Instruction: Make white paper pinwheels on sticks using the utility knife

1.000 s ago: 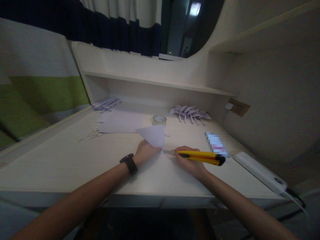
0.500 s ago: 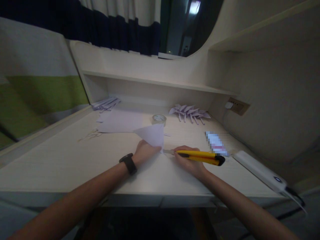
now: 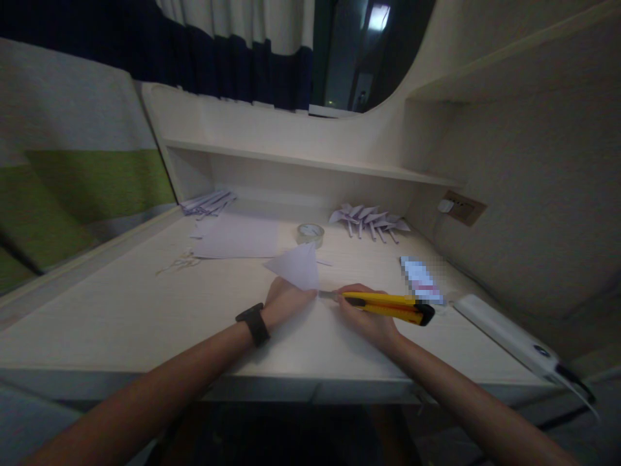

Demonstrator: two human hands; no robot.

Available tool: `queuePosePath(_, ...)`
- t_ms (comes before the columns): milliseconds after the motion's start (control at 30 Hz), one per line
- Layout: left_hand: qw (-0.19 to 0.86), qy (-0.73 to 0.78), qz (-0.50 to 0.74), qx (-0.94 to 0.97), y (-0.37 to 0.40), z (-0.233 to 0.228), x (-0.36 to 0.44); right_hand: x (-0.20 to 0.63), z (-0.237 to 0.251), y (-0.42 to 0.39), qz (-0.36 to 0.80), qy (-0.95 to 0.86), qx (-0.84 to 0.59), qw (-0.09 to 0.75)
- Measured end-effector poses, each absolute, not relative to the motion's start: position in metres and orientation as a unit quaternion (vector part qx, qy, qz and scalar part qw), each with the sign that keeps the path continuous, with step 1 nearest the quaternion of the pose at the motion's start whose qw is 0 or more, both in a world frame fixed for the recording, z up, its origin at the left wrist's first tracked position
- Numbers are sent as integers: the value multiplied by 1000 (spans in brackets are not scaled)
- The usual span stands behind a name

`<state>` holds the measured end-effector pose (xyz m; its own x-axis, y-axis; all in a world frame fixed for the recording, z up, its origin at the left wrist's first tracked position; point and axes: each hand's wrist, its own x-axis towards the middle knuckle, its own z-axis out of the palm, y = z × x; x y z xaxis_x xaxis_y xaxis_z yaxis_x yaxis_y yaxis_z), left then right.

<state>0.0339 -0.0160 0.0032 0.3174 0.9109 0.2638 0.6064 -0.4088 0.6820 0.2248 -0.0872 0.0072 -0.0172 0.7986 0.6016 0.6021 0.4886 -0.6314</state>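
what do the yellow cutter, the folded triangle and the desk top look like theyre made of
Yellow cutter in the right hand: likely smooth plastic with a black end cap and a grey, metal-looking blade. Folded triangle under the left hand: thin matte white paper, sharply creased. Desk top: pale wood-grain laminate, probably; fine streaks show.

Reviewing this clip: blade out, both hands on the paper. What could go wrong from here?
The left hand pinches the folded paper right beside the tip of the yellow utility knife held by the right hand; a slip could nick the fingers. The paper lies straight on the desk, so the blade may score it.
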Motion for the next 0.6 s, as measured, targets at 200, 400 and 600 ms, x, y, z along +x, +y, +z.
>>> queuePosePath(200, 229, 507, 296, 776, -11, 9, 31, 227, 9, -87, 109, -721, -473, 494)
queuePosePath(400, 302, 449, 268, 797, 0, 25, 27, 232, 12, -87, 123, -756, -433, 475)
queuePosePath(600, 281, 475, 264, 791, -9, 21, 28, 225, 14, -90, 98, -718, -484, 491)
